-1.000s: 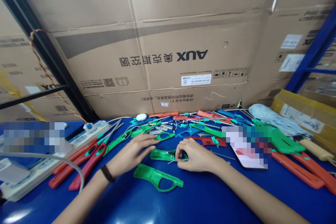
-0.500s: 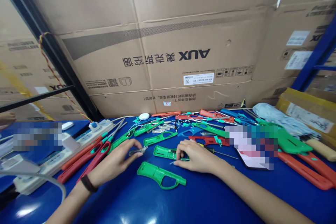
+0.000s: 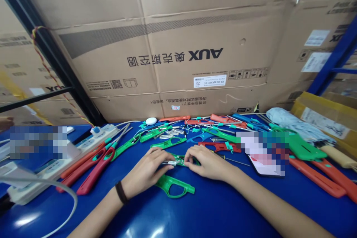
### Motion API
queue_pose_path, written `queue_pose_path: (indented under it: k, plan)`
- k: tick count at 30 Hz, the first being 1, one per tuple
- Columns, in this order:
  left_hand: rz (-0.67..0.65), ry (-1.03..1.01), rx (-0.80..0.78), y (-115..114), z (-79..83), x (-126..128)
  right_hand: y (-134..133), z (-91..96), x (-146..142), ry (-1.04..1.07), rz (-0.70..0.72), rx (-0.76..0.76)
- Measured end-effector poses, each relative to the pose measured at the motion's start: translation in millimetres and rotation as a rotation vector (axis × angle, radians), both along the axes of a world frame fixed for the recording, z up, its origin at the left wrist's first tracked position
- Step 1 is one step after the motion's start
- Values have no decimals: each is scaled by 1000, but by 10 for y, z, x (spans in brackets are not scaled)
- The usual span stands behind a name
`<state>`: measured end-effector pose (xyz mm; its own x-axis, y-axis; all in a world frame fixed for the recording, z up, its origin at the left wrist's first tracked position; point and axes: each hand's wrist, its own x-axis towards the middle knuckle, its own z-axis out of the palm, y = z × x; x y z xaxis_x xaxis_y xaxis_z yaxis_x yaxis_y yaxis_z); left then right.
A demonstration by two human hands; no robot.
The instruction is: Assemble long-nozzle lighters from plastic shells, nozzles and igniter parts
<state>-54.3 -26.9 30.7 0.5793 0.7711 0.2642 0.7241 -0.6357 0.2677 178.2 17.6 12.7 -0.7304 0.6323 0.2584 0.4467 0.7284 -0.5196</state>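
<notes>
With the hands at the centre of the dial and twelve straight ahead, a tall brown cardboard panel printed upside down with AUX (image 3: pixel 178 26) fills eleven to one. Before it spreads a glossy blue tabletop (image 3: pixel 217 212). A black metal post (image 3: pixel 63 63) leans at ten. A loose scatter of green, red and blue plastic lighter shells (image 3: pixel 169 143) lies around twelve. A long white plastic power strip (image 3: pixel 86 145) runs from nine to ten, with red and orange plastic lighters (image 3: pixel 95 174) just beside it. At two sit a yellow-taped cardboard carton (image 3: pixel 323 121) and, in front of it, a folded pale-blue cloth umbrella (image 3: pixel 295 124). The left hand (image 3: pixel 153 165), dark band on its wrist, has thumb and fingers closed around something slim; the right hand (image 3: pixel 205 163) has its fingertips drawn narrow, and whether they grip anything cannot be told. At three lies a dark-edged phone, its screen partly blurred out (image 3: pixel 259 156). A hollow green plastic half-shell (image 3: pixel 177 189) rests at six, partly behind the left thumb. Another green plastic half-shell with small fittings (image 3: pixel 180 161) lies at the centre, between the fingertips of both hands and partly covered by them. A thin-shafted screwdriver (image 3: pixel 237 161) points toward three beside the right hand. Smallest is the clear-and-silver tube (image 3: pixel 169 163) in the left fingers, its end at the central shell.
</notes>
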Motion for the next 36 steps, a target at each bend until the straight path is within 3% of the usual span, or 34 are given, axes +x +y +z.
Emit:
queue_pose_path:
  k: [36]
  plan:
    - [27,59,17,22,19,-29,-24,40,-7,-35,-2,34]
